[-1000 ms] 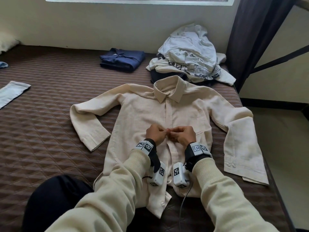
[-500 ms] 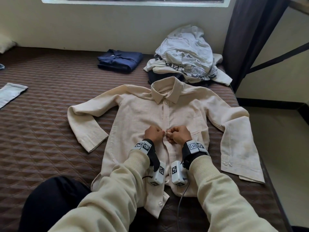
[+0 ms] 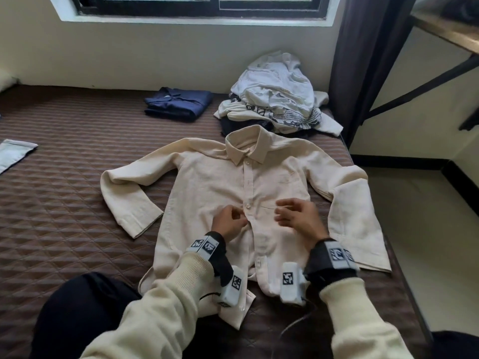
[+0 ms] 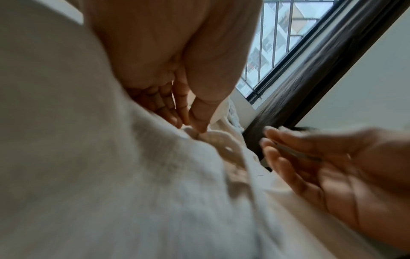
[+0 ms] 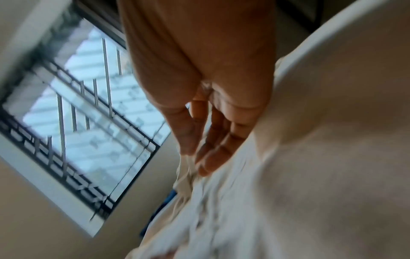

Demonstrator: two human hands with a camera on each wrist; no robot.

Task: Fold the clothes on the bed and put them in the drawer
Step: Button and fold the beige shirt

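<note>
One cream shirt (image 3: 207, 187), two hands (image 3: 228, 224) on it.

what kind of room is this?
Most likely a bedroom. A cream button-up shirt lies spread on a brown quilted mattress, with a folded navy garment and a heap of unfolded light clothes behind it, under a barred window.

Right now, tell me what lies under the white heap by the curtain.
Under the white heap, a printed garment and some dark fabric peek out; the rest is covered.
</note>
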